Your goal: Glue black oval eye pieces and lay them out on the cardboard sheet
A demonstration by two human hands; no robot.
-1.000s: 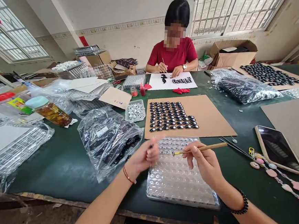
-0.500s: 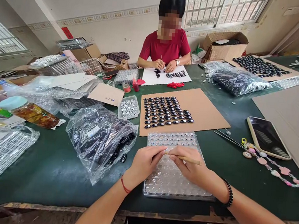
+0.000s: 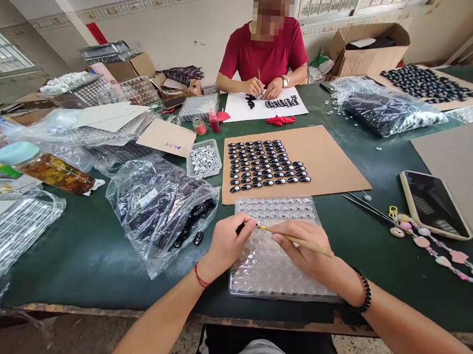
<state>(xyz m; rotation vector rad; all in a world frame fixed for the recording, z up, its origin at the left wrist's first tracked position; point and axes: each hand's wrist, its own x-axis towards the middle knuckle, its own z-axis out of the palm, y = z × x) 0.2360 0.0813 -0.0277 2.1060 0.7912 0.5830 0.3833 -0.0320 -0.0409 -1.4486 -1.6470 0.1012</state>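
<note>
My left hand (image 3: 228, 244) is pinched on a small dark piece at the left edge of a clear plastic blister tray (image 3: 277, 281) with rows of round domes. My right hand (image 3: 304, 248) grips a thin wooden stick (image 3: 297, 239), and the stick's tip sits right by my left fingertips over the tray. Just beyond the tray lies a brown cardboard sheet (image 3: 336, 160) with rows of black oval pieces (image 3: 264, 165). A clear plastic bag (image 3: 156, 209) of dark pieces lies to the left of my left hand.
A small box of silvery stones (image 3: 204, 161), a jar (image 3: 44, 166), a phone (image 3: 434, 204), a bead chain (image 3: 435, 250) and tweezers (image 3: 361, 204) lie on the green table. A person in a red shirt (image 3: 266, 56) works opposite over white paper. More bags, trays and boxes crowd the left and far side.
The stick has come down from pointing up-right to lying low over the tray, its tip now at my left fingertips. The camera has tilted downward a little.
</note>
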